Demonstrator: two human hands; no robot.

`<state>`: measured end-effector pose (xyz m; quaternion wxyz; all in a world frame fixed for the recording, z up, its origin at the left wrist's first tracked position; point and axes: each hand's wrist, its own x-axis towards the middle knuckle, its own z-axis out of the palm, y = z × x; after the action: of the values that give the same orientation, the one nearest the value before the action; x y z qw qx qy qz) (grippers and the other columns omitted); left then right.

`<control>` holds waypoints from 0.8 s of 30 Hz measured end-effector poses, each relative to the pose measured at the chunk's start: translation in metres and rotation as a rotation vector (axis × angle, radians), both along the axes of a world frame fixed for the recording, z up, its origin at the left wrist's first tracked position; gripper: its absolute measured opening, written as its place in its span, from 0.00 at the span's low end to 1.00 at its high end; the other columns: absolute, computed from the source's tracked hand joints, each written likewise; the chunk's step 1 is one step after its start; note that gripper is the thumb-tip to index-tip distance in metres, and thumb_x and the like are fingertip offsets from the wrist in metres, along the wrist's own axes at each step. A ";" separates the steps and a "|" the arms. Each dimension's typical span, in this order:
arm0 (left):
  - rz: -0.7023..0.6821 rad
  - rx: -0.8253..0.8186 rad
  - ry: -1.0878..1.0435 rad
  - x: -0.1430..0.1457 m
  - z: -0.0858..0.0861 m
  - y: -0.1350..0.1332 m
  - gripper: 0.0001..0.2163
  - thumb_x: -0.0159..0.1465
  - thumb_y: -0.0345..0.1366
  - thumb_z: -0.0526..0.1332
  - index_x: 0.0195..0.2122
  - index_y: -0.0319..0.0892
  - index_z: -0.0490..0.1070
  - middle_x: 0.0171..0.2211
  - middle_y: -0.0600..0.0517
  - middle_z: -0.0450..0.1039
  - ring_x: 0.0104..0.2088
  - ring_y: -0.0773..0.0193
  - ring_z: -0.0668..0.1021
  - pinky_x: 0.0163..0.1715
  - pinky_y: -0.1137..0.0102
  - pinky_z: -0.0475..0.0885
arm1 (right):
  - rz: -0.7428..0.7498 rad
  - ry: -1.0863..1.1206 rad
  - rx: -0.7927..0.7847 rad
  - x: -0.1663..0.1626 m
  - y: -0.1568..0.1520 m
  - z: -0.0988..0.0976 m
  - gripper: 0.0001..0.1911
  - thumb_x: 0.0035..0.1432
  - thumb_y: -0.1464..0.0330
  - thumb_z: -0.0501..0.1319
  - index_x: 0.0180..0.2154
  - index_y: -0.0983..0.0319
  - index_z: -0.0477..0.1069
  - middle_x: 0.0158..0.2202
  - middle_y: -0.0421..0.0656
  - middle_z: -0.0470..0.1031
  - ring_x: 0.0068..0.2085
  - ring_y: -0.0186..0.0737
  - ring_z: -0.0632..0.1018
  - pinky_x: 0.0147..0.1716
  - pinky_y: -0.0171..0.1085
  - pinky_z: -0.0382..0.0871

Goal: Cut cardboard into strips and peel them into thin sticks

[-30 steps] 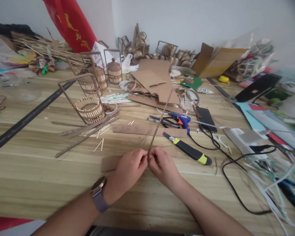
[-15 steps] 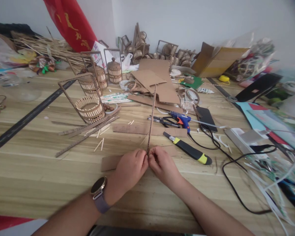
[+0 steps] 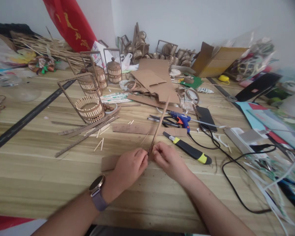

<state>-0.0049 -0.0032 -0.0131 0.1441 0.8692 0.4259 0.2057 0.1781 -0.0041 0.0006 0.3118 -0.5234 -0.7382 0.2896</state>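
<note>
A narrow cardboard strip (image 3: 159, 125) rises tilted from my left hand (image 3: 131, 167), whose fingers pinch its near end. Close on the strip's right side is my right hand (image 3: 170, 160), fingers curled and pressed together; what they hold, if anything, is hidden. A flat cardboard piece (image 3: 109, 162) lies partly beneath my left hand. Beyond both hands a wider cardboard strip (image 3: 130, 128) rests on the table. To the right lies a utility knife (image 3: 190, 150) with its blade out, and behind it a blue glue gun (image 3: 183, 119).
A small handled basket (image 3: 89, 109) made with pale sticks stands at left, near loose cardboard strips (image 3: 88, 134) and short sticks (image 3: 99, 145). Cardboard sheets (image 3: 154, 72) are piled at the back. A black cable (image 3: 232, 186) loops at right, by a power strip (image 3: 241, 137).
My right hand has shifted slightly right, opening a small gap from the left. The strip's far end has swung right and lower. My left hand has hardly moved.
</note>
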 end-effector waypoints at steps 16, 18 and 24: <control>0.034 -0.061 -0.346 0.000 0.008 0.000 0.11 0.68 0.30 0.48 0.28 0.45 0.59 0.24 0.55 0.67 0.24 0.65 0.69 0.25 0.71 0.59 | 0.008 -0.065 0.623 -0.006 -0.009 -0.011 0.03 0.64 0.70 0.62 0.40 0.58 0.74 0.40 0.46 0.82 0.39 0.43 0.82 0.39 0.43 0.75; 0.025 -0.024 -0.325 0.000 0.009 0.000 0.11 0.68 0.29 0.49 0.28 0.45 0.59 0.24 0.55 0.67 0.24 0.65 0.69 0.25 0.71 0.59 | 0.001 -0.037 0.555 -0.007 -0.010 -0.010 0.02 0.63 0.70 0.62 0.37 0.58 0.73 0.39 0.45 0.82 0.40 0.43 0.82 0.39 0.43 0.76; -0.018 0.054 -0.270 0.000 0.007 0.001 0.10 0.68 0.28 0.49 0.29 0.44 0.61 0.24 0.54 0.67 0.25 0.64 0.69 0.26 0.70 0.59 | -0.061 0.042 0.441 -0.009 -0.011 -0.010 0.04 0.61 0.73 0.61 0.35 0.58 0.71 0.39 0.44 0.80 0.41 0.42 0.81 0.38 0.41 0.75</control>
<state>-0.0052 -0.0022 -0.0061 0.1787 0.8410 0.3890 0.3309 0.1693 -0.0151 -0.0094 0.4427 -0.4587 -0.7607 0.1225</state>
